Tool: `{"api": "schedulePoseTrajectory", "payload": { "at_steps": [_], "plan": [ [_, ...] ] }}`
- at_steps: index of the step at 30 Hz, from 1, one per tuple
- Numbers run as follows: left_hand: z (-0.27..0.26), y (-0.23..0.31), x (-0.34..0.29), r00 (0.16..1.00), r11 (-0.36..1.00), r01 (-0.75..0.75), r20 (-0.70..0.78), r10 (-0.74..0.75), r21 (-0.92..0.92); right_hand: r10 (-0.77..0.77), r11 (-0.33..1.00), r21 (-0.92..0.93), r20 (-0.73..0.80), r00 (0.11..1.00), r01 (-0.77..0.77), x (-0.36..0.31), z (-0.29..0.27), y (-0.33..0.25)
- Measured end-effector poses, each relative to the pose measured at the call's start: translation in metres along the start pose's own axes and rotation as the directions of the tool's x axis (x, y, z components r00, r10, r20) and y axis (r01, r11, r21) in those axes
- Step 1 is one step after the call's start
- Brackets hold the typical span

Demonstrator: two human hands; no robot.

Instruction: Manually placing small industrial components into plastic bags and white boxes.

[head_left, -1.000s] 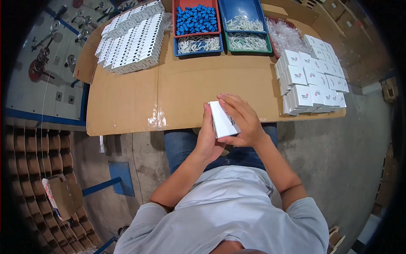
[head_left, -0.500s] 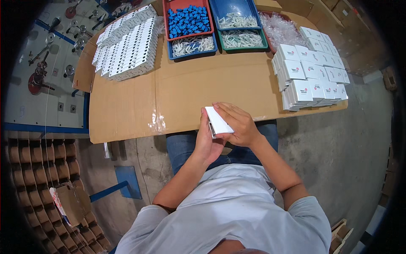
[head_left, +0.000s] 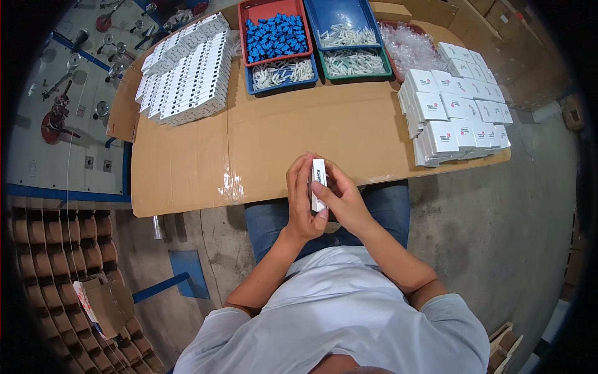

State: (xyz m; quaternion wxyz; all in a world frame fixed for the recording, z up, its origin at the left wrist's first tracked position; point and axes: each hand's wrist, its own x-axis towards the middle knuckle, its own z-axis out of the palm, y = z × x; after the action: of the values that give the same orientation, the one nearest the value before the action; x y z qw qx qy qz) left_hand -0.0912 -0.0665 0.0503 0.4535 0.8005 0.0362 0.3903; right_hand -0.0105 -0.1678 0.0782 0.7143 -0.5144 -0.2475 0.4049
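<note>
Left hand [head_left: 301, 202] and right hand [head_left: 344, 202] grip a white carton [head_left: 319, 169] between them, at the near edge of the cardboard sheet [head_left: 293, 131]. Risk (judged): right thumb [head_left: 324, 192] overpressing the narrow face could dent it; uneven squeeze could drop it.

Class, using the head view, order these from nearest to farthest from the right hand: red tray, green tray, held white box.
1. Held white box: touching the right hand.
2. Green tray: ahead.
3. Red tray: farther ahead, toward the left.
</note>
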Motion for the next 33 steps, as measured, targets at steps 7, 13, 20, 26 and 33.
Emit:
{"api": "schedulePoseTrajectory", "payload": {
  "at_steps": [7, 13, 20, 26, 33],
  "plan": [
    [-0.004, 0.0, 0.002, 0.997, 0.988, 0.013, -0.081, 0.0, 0.152, 0.039, 0.987, 0.156, -0.097, 0.994, -0.024, -0.006, 0.023, 0.017],
    [-0.004, 0.004, 0.0, 0.987, 0.996, -0.005, -0.158, 0.02, 0.093, -0.013, 0.999, 0.046, -0.058, 0.998, 0.016, -0.013, 0.026, 0.017],
    [0.0, 0.006, -0.01, 0.973, 0.998, -0.006, -0.229, 0.02, 0.062, -0.111, 0.984, -0.148, -0.05, 0.993, 0.102, -0.022, 0.029, 0.009],
    [0.004, 0.006, -0.013, 0.965, 0.999, -0.006, -0.263, 0.016, 0.035, -0.042, 0.981, -0.19, -0.074, 0.996, 0.027, -0.03, 0.031, 0.005],
    [0.009, 0.002, -0.013, 0.962, 0.999, -0.017, -0.272, 0.023, 0.027, -0.004, 0.983, -0.183, -0.094, 0.996, -0.013, -0.026, 0.025, 0.007]
  ]
}}
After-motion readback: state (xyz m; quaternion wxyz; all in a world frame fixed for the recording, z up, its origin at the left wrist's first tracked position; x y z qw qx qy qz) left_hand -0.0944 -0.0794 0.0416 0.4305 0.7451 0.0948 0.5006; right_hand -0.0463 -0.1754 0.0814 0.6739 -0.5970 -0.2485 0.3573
